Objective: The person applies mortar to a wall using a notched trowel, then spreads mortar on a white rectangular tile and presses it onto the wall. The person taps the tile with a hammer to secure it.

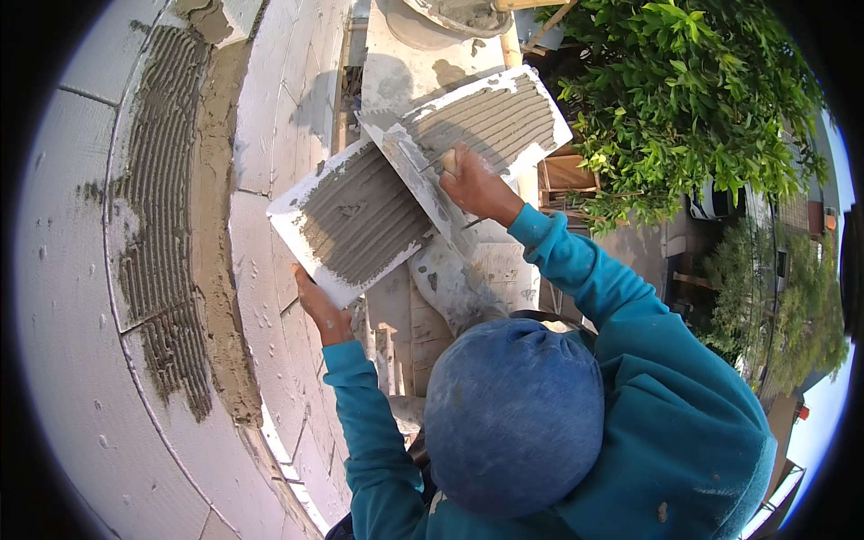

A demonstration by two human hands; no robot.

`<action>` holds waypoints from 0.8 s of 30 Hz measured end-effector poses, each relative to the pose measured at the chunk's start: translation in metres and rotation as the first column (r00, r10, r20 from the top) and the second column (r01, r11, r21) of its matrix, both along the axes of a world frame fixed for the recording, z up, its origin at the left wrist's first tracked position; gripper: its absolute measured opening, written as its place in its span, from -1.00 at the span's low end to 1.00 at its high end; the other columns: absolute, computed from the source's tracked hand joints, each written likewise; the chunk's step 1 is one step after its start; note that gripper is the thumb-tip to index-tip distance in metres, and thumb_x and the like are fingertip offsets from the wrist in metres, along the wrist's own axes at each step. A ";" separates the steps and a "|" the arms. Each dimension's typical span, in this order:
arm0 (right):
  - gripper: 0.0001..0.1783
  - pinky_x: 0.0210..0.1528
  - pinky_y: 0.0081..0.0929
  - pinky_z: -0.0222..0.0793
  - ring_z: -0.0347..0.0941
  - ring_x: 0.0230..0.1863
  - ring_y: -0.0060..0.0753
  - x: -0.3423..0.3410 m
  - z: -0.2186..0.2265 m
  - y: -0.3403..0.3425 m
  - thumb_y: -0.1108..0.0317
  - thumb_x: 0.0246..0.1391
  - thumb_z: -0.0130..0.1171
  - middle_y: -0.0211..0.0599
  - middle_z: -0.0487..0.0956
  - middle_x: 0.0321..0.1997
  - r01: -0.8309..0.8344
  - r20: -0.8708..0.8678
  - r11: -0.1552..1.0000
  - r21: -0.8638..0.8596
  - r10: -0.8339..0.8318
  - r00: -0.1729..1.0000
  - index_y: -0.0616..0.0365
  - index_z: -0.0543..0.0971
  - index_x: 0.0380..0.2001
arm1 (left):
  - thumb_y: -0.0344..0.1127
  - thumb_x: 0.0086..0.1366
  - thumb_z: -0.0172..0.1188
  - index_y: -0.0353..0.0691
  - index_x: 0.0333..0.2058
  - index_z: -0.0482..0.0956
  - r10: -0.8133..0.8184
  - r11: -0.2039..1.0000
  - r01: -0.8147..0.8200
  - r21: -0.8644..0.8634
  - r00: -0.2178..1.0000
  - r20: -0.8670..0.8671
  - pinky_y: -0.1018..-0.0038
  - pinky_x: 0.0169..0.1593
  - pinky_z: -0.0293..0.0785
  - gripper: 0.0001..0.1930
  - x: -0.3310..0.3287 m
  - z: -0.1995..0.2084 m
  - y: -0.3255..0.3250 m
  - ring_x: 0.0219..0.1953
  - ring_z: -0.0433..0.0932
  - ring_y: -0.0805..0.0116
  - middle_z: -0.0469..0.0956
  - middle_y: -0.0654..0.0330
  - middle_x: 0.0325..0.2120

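A long white board, which looks like foam, lies tilted across the middle, coated with grey mortar combed into ridges. My left hand grips its lower left corner, with some fingers hidden beneath. Closed round the pale handle of a notched trowel, my right hand is over the middle of the board. The trowel's wide, mortar-smeared blade crosses the board and hides part of the coating. Both forearms are in teal sleeves.
At the left stands a wall of white panels with a ridged mortar patch and a brown mortar strip. A mortar basin is at the top. Leafy branches crowd the right. A rounded blue cloth shape fills the lower middle.
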State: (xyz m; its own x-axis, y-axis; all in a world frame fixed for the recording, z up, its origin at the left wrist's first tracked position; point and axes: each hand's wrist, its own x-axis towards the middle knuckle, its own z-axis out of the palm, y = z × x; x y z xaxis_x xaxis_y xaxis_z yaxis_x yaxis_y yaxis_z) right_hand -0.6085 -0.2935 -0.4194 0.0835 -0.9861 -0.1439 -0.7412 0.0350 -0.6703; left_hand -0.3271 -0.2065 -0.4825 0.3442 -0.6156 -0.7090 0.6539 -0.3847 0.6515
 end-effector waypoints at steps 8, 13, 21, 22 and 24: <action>-0.47 -0.11 0.07 0.39 0.49 -0.21 0.34 0.110 0.028 0.042 0.38 0.02 0.10 0.30 0.53 -0.32 -0.159 0.156 0.987 0.000 0.157 0.975 0.53 0.25 0.00 | -0.03 0.50 -0.16 -0.36 0.14 0.38 -0.032 0.989 0.052 -0.141 0.989 0.142 0.24 -0.06 0.58 -0.49 -0.003 0.003 0.007 -0.11 0.60 0.12 0.53 -0.03 -0.03; -0.42 -0.20 0.06 0.40 0.51 -0.27 0.31 0.139 0.028 0.050 0.38 0.03 0.11 0.29 0.53 -0.39 -0.200 0.223 0.980 -0.010 0.197 0.955 0.60 0.22 0.02 | -0.08 0.49 -0.13 -0.38 0.10 0.43 -0.076 0.957 0.110 -0.270 0.988 0.133 0.28 -0.15 0.59 -0.53 0.005 -0.006 0.017 -0.18 0.62 0.19 0.58 0.00 -0.11; -0.29 -0.19 0.11 0.32 0.43 -0.20 0.40 0.176 0.013 0.050 0.39 0.08 0.13 0.40 0.45 -0.24 -0.307 0.273 0.946 -0.107 0.325 0.906 0.65 0.06 0.13 | -0.20 0.36 0.05 -0.30 -0.04 0.55 0.055 0.944 -0.122 -0.306 0.974 -0.218 0.43 -0.25 0.58 -0.67 0.019 -0.045 0.031 -0.31 0.62 0.35 0.62 0.13 -0.24; -0.29 -0.19 0.09 0.32 0.42 -0.19 0.39 0.180 0.012 0.050 0.39 0.09 0.12 0.40 0.44 -0.23 -0.335 0.272 0.935 -0.118 0.355 0.894 0.66 0.05 0.13 | -0.18 0.36 0.06 -0.30 -0.04 0.55 0.061 0.945 -0.137 -0.298 0.967 -0.249 0.43 -0.24 0.57 -0.66 0.020 -0.048 0.033 -0.31 0.62 0.36 0.62 0.14 -0.25; -0.30 -0.19 0.06 0.32 0.42 -0.19 0.36 0.185 0.011 0.050 0.37 0.11 0.12 0.38 0.44 -0.22 -0.379 0.303 0.914 -0.146 0.406 0.862 0.65 0.07 0.13 | -0.15 0.35 0.09 -0.30 -0.04 0.56 0.041 0.955 -0.110 -0.276 0.969 -0.242 0.45 -0.23 0.57 -0.64 0.025 -0.052 0.035 -0.30 0.61 0.37 0.62 0.15 -0.25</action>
